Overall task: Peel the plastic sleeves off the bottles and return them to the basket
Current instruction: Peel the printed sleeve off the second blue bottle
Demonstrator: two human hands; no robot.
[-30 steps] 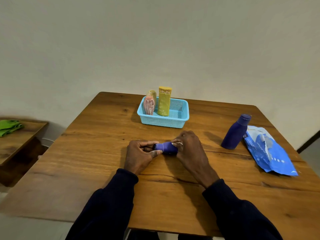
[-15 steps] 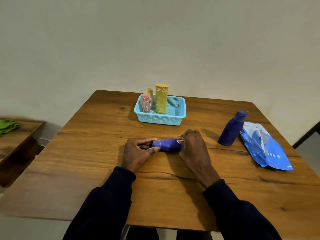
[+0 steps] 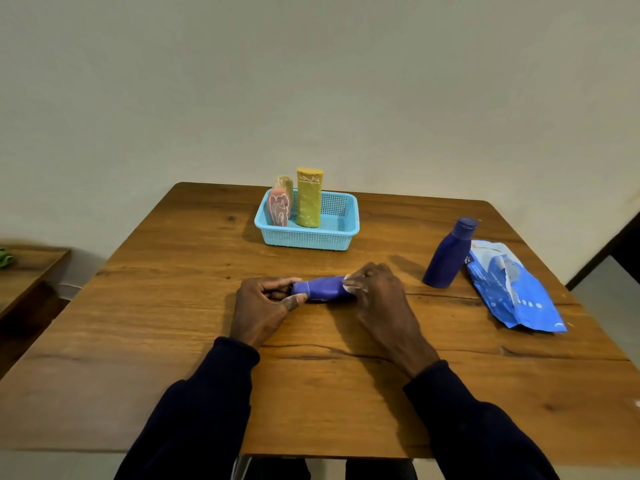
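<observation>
A small blue bottle (image 3: 323, 289) lies on its side at the middle of the wooden table (image 3: 173, 341). My left hand (image 3: 265, 306) grips its left end, the cap hidden in my fingers. My right hand (image 3: 377, 296) pinches the white edge of the plastic sleeve at the bottle's right end. A light blue basket (image 3: 311, 239) stands behind them, holding a yellow bottle (image 3: 309, 202), a pink bottle (image 3: 278, 207) and a tan one behind it. A bare dark blue bottle (image 3: 448, 254) stands upright at the right, next to a peeled blue sleeve (image 3: 509, 289).
A low wooden side table (image 3: 27, 271) stands to the left with a bit of green cloth (image 3: 5, 258) on it. A plain wall rises behind the table. A dark frame edge shows at far right.
More of the small bottle's body shows between my hands than a second ago, with my right hand further right on it. The view has shifted slightly.
</observation>
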